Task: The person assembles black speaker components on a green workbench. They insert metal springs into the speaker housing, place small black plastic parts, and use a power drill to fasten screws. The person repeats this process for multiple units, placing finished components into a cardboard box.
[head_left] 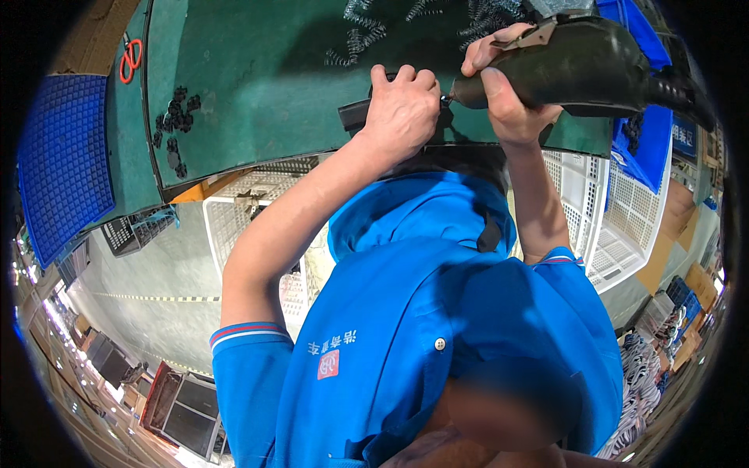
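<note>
My right hand (511, 97) is wrapped round a dark air-powered screwdriver (585, 66) with a metal lever on its side. The tool lies roughly level, and its tip points left. My left hand (402, 109) is closed on a black plastic part (355, 115), whose end sticks out to the left of the fingers. A small metal bit (445, 101) at the tool's tip meets the right side of the left hand's grip; the exact contact is hidden by the fingers. Both hands are over the near edge of the green tabletop (257, 101).
Loose coil springs (363, 35) lie at the far side. Small black parts (175, 121) and red-handled scissors (130, 61) are on the left, beside a blue gridded mat (66, 164). A blue bin (651, 144) stands at right. White crates (624, 226) sit below the table edge.
</note>
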`<action>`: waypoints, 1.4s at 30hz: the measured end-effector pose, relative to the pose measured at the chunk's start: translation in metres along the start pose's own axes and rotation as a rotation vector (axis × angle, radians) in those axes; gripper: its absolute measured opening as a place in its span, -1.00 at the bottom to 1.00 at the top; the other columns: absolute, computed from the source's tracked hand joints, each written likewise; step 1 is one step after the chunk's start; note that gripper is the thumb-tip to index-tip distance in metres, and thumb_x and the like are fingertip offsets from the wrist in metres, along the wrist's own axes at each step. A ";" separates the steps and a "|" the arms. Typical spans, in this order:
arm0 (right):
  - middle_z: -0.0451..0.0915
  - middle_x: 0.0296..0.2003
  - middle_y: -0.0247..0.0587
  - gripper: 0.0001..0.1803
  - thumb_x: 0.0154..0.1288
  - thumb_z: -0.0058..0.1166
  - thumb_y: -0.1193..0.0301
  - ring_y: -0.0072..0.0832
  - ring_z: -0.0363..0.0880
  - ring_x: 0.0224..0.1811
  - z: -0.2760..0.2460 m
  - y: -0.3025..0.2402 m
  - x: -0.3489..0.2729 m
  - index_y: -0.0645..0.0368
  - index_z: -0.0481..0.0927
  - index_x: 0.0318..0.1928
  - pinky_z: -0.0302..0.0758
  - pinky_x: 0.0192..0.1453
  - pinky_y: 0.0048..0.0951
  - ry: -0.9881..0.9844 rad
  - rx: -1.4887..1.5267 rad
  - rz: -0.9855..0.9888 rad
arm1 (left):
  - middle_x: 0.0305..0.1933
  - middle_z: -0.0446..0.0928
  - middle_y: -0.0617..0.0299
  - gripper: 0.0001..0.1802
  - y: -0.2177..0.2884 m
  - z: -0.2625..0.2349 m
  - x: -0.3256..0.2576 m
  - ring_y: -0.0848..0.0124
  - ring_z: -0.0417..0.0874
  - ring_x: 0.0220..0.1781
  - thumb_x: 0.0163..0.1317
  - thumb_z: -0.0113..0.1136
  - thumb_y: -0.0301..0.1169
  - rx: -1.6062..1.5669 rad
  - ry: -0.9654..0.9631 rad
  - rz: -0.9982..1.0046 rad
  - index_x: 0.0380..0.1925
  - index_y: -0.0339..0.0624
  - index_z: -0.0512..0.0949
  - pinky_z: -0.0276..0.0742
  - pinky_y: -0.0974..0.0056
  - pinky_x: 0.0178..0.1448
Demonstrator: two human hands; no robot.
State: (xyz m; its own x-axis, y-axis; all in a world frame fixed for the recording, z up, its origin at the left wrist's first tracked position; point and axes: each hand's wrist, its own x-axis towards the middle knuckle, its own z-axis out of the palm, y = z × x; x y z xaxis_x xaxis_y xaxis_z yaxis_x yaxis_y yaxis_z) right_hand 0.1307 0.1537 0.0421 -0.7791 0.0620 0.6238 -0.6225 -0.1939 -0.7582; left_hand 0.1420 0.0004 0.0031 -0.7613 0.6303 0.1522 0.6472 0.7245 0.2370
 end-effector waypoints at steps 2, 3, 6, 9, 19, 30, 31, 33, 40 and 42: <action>0.52 -0.29 -0.09 -0.51 0.10 -0.08 0.75 -0.39 0.53 -0.26 0.001 -0.002 -0.003 0.33 0.37 0.11 0.53 -0.09 -0.31 -0.023 0.045 0.064 | -0.31 0.50 0.26 -0.88 -0.001 0.001 -0.001 0.26 0.54 -0.15 0.03 0.22 -0.36 -0.003 0.009 0.002 -0.42 -0.11 0.62 0.29 -0.09 -0.01; 0.51 -0.28 -0.10 -0.49 0.11 -0.06 0.73 -0.41 0.52 -0.24 0.005 -0.004 -0.005 0.32 0.36 0.13 0.53 -0.10 -0.33 -0.004 0.111 0.117 | -0.31 0.50 0.26 -0.88 -0.001 0.002 -0.001 0.26 0.54 -0.14 0.04 0.22 -0.36 -0.001 0.015 0.011 -0.42 -0.10 0.62 0.29 -0.08 -0.01; 0.51 -0.27 -0.10 -0.44 0.09 -0.01 0.64 -0.42 0.52 -0.25 -0.001 -0.011 -0.004 0.35 0.34 0.19 0.52 -0.14 -0.38 -0.079 0.070 0.215 | -0.28 0.50 0.27 -0.87 -0.003 -0.004 -0.001 0.27 0.53 -0.12 0.04 0.22 -0.35 0.009 -0.001 0.030 -0.40 -0.10 0.61 0.28 -0.07 -0.01; 0.52 -0.31 -0.09 -0.35 0.03 0.04 0.55 -0.39 0.54 -0.28 -0.007 -0.024 0.007 0.42 0.33 0.22 0.52 -0.17 -0.38 -0.081 0.088 0.290 | -0.24 0.50 0.27 -0.81 -0.002 -0.005 -0.003 0.27 0.52 -0.08 0.03 0.25 -0.33 -0.013 -0.013 0.042 -0.33 -0.12 0.60 0.29 -0.06 0.00; 0.69 -0.31 0.01 -0.44 0.05 0.38 0.08 -0.21 0.68 -0.27 -0.212 -0.066 -0.012 0.31 0.60 -0.13 0.52 -0.14 -0.23 0.429 -1.273 0.788 | -0.22 0.50 0.16 -0.69 -0.007 -0.020 -0.002 0.17 0.53 -0.05 -0.04 0.39 -0.31 -0.028 -0.021 0.041 -0.28 -0.19 0.60 0.31 -0.12 0.13; 0.66 -0.30 -0.01 -0.82 0.15 0.15 0.36 -0.04 0.66 -0.21 -0.123 -0.038 0.018 0.10 0.68 -0.25 0.57 -0.15 -0.13 -0.329 -1.516 0.600 | -0.47 0.69 0.15 -0.87 -0.077 -0.106 -0.256 0.19 0.74 -0.38 0.07 0.17 -0.41 0.390 -0.885 -0.584 -0.54 -0.02 0.69 0.57 0.05 -0.25; 0.66 -0.33 0.00 -0.82 0.11 0.16 0.38 -0.04 0.66 -0.25 -0.119 -0.024 0.013 0.10 0.68 -0.25 0.57 -0.17 -0.12 -0.362 -1.568 0.567 | -0.48 0.69 0.18 -0.88 -0.083 -0.106 -0.283 0.24 0.76 -0.37 0.06 0.20 -0.39 0.435 -0.980 -0.557 -0.53 -0.01 0.71 0.58 0.13 -0.34; 0.65 -0.38 0.00 -0.82 0.06 0.19 0.41 -0.05 0.66 -0.30 -0.119 -0.011 0.009 0.10 0.68 -0.27 0.56 -0.21 -0.09 -0.408 -1.598 0.527 | -0.42 0.69 0.08 -0.84 -0.079 -0.123 -0.276 0.15 0.75 -0.30 0.09 0.29 -0.27 0.284 -1.031 -0.596 -0.44 -0.09 0.71 0.62 0.06 -0.25; 0.62 -0.47 0.05 -0.93 0.05 0.11 0.47 0.00 0.64 -0.40 -0.127 -0.009 0.000 0.18 0.61 -0.43 0.54 -0.29 -0.03 -0.397 -1.584 0.461 | -0.16 0.64 -0.07 -0.65 -0.137 -0.123 -0.050 -0.01 0.69 -0.20 0.10 0.38 -0.30 -0.061 0.138 -0.305 -0.15 -0.24 0.62 0.62 0.07 -0.10; 0.63 -0.44 0.07 -0.91 0.07 0.11 0.47 0.00 0.65 -0.38 -0.122 -0.017 0.004 0.21 0.59 -0.41 0.55 -0.27 -0.05 -0.360 -1.599 0.531 | -0.06 0.60 -0.18 -0.57 -0.172 -0.130 0.048 -0.09 0.64 -0.03 0.18 0.30 -0.21 -0.036 0.039 -0.468 -0.06 -0.30 0.59 0.58 0.02 0.03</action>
State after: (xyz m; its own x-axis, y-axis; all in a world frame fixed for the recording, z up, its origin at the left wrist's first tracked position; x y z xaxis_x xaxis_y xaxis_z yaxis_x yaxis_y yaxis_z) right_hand 0.1293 0.2764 0.0345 -0.9925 0.0698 0.1008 0.0528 0.9853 -0.1622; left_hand -0.0110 -0.1305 0.0947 -0.9722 0.2271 0.0568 0.2332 0.9178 0.3213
